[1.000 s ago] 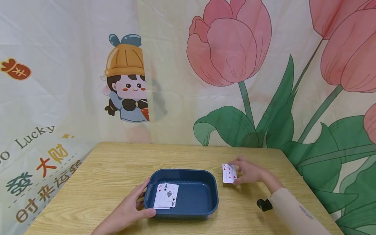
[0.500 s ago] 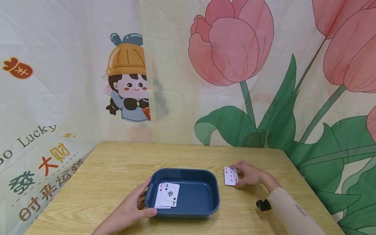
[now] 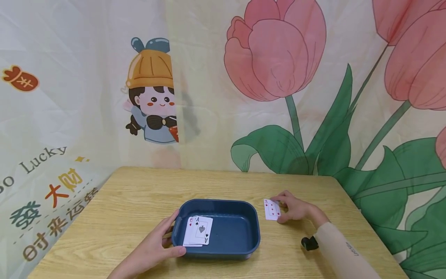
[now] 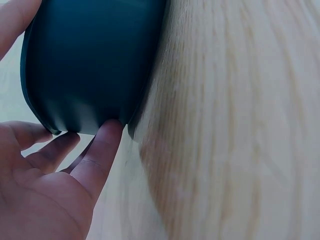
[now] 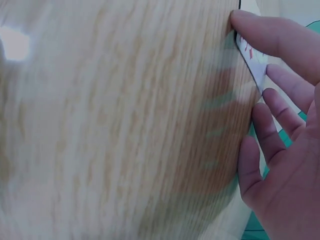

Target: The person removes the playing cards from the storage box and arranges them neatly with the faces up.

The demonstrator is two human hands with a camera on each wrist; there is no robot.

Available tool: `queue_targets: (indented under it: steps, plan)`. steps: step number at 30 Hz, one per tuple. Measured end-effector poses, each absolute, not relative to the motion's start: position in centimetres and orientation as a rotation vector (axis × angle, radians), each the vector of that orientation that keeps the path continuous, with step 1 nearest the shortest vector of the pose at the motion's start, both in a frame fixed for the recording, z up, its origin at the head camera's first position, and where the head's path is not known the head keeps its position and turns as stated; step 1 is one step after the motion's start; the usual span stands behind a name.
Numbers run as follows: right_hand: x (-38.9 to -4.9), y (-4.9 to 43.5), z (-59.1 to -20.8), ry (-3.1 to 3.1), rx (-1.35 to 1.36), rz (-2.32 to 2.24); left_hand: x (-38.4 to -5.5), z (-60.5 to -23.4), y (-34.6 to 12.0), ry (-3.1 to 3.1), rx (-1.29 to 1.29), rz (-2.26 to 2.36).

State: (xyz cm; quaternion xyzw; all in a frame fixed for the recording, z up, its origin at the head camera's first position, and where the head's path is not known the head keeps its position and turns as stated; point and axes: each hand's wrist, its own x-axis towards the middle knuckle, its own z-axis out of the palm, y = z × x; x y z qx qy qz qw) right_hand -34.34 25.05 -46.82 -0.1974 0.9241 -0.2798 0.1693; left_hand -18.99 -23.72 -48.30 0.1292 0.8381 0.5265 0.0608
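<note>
A dark blue rectangular tray (image 3: 233, 234) stands on the table. My left hand (image 3: 158, 240) holds its left end, thumb at the near corner and fingers on the outer wall, as the left wrist view also shows at the tray wall (image 4: 95, 65). Inside, at the left, lie an ace of spades (image 3: 203, 231) and a six of diamonds (image 3: 188, 234), overlapping; any beneath are hidden. Right of the tray my right hand (image 3: 296, 208) pinches a three of diamonds (image 3: 271, 210) by its right side between thumb and index finger. The right wrist view shows this card (image 5: 252, 57) tilted at the fingertips.
The wooden table (image 3: 139, 193) ends at the back against a printed cloth (image 3: 205, 77) with tulips and a cartoon figure. A small black device (image 3: 309, 243) sits at my right wrist, by the beige sleeve (image 3: 343, 250).
My right hand has closed in on the three of diamonds and the card has shifted slightly, tilting a little. The left hand, the tray and the cards in it stay put.
</note>
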Motion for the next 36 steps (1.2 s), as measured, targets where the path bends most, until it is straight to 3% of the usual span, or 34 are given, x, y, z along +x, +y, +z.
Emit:
queue_targets:
  steps: [12, 36]
  plan:
    - [-34.70, 24.41, -47.13, 2.637, -0.634, -0.766, -19.10, -48.26, -23.95, 2.526, 0.358, 1.589]
    - [-34.09, 25.09, -46.75, 2.633, -0.526, -0.858, -19.11, -48.35, -23.69, 2.501, 0.370, 1.616]
